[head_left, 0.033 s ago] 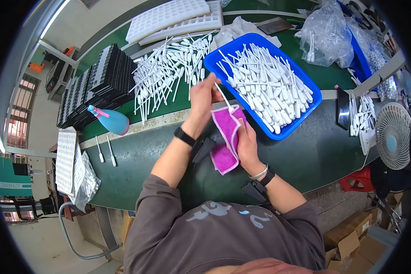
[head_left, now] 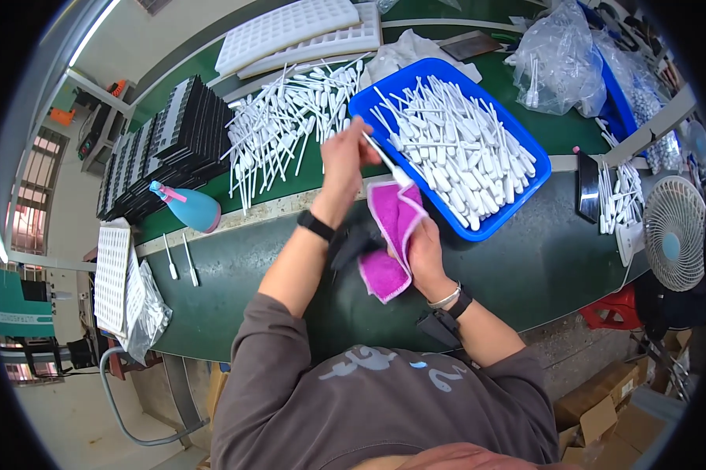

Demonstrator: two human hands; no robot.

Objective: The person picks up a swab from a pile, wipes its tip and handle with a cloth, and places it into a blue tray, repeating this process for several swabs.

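My left hand (head_left: 345,157) is raised over the green table (head_left: 235,274) and pinches a white plastic pipette (head_left: 386,163) by its thin end. The pipette's thick end runs down into a magenta cloth (head_left: 388,270). My right hand (head_left: 425,251) grips that cloth and wraps it around the pipette's lower end. Just beyond both hands is a blue tray (head_left: 517,213) filled with several white pipettes. A loose heap of pipettes (head_left: 282,125) lies on the table left of the tray.
A blue spray bottle with a pink trigger (head_left: 188,207) lies at the left, near a stack of black trays (head_left: 165,141). White moulded trays (head_left: 298,31) sit at the back, a clear plastic bag (head_left: 557,55) back right, a small fan (head_left: 674,235) at the right edge.
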